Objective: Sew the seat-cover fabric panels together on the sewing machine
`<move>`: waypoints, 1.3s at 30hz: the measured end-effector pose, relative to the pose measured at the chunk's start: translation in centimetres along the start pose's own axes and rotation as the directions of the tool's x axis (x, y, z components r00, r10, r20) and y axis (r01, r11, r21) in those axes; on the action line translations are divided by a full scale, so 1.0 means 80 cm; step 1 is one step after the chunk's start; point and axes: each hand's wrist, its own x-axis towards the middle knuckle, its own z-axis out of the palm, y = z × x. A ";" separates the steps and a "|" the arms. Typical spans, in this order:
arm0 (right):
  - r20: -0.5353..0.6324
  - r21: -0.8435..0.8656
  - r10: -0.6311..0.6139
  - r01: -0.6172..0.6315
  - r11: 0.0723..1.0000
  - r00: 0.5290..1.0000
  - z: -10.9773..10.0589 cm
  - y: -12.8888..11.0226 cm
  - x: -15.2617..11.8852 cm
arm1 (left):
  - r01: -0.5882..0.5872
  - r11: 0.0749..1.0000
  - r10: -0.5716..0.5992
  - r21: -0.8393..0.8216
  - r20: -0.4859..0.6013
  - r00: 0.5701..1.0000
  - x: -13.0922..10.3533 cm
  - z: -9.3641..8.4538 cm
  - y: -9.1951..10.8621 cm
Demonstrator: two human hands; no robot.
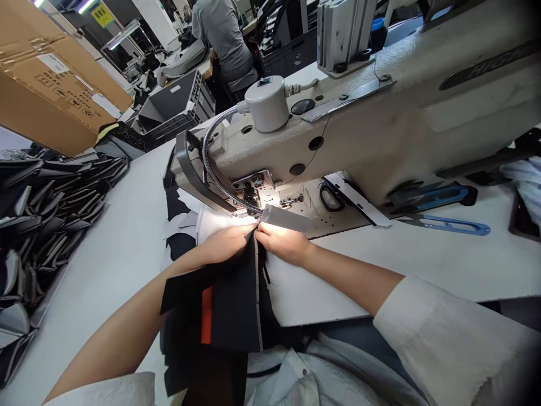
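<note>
Black padded fabric (235, 304) with an orange strip hangs off the table's front edge toward my lap. Its upper end runs up to the sewing machine (350, 124), under the lit needle area. My left hand (226, 242) is closed on the fabric's left side, close to the presser foot. On the other side my right hand (282, 241) pinches the fabric edge, its fingers almost meeting those of the left. A small lamp on a flexible metal neck (207, 146) shines on this spot, and its head covers part of the needle area. White and black material (186, 223) lies behind my left hand.
Stacked dark fabric pieces (54, 237) fill the left side. Black-handled scissors (331, 196) lie on the machine bed, and a blue-handled tool (454, 224) is farther right. Behind stand a cardboard box (54, 84), a grey crate (177, 107) and a seated person (224, 39).
</note>
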 end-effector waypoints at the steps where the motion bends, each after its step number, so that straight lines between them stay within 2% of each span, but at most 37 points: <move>1: 0.018 0.019 0.021 -0.021 1.000 1.000 -0.004 0.002 0.005 | -0.002 1.000 0.003 -0.026 0.019 1.000 0.000 -0.005 0.000; 4: 0.030 0.080 0.058 -0.060 0.995 0.998 -0.013 0.008 0.017 | 0.032 0.999 -0.031 -0.025 0.046 0.998 0.000 -0.013 0.003; 7: 0.012 0.118 0.058 -0.059 0.991 0.998 -0.016 0.011 0.019 | 0.028 1.000 -0.028 -0.006 0.023 0.999 -0.002 -0.008 0.004; 12: -0.012 0.116 0.058 -0.056 0.992 0.998 -0.021 0.011 -0.018 | -0.006 0.999 0.005 -0.051 -0.025 1.000 -0.004 0.011 -0.001; 15: -0.002 0.184 -0.059 0.059 0.981 0.998 -0.030 0.014 -0.048 | 0.013 0.997 -0.014 -0.075 -0.015 1.000 -0.003 0.012 -0.005; 18: 0.016 0.294 -0.236 0.221 0.930 0.972 -0.033 0.014 -0.065 | 0.041 0.992 -0.041 -0.117 0.000 0.999 -0.002 0.009 -0.006; 20: 0.033 0.325 -0.292 0.266 0.907 0.956 -0.030 0.009 -0.067 | 0.053 0.988 -0.054 -0.142 -0.002 0.999 -0.002 0.008 -0.005; 22: 0.044 0.332 -0.293 0.263 0.906 0.955 -0.025 0.001 -0.065 | 0.063 0.984 -0.065 -0.164 -0.003 0.998 -0.002 0.008 -0.003; 27: 0.015 0.267 -0.188 0.177 0.947 0.982 -0.022 -0.012 -0.061 | 0.064 0.987 -0.066 -0.149 -0.013 0.998 -0.003 0.013 0.005; 30: -0.073 0.215 -0.133 0.146 0.966 0.988 -0.024 -0.015 -0.061 | 0.056 0.996 -0.058 -0.068 -0.029 0.998 -0.003 0.016 0.007; 34: -0.280 0.076 -0.285 0.317 0.945 0.917 -0.016 -0.031 -0.061 | 0.075 0.997 -0.075 -0.004 -0.015 0.997 -0.001 0.016 0.005; 39: -0.288 -0.057 -0.326 0.324 0.944 0.900 -0.003 -0.048 -0.061 | 0.105 0.987 -0.103 0.122 -0.021 0.994 0.002 0.019 0.007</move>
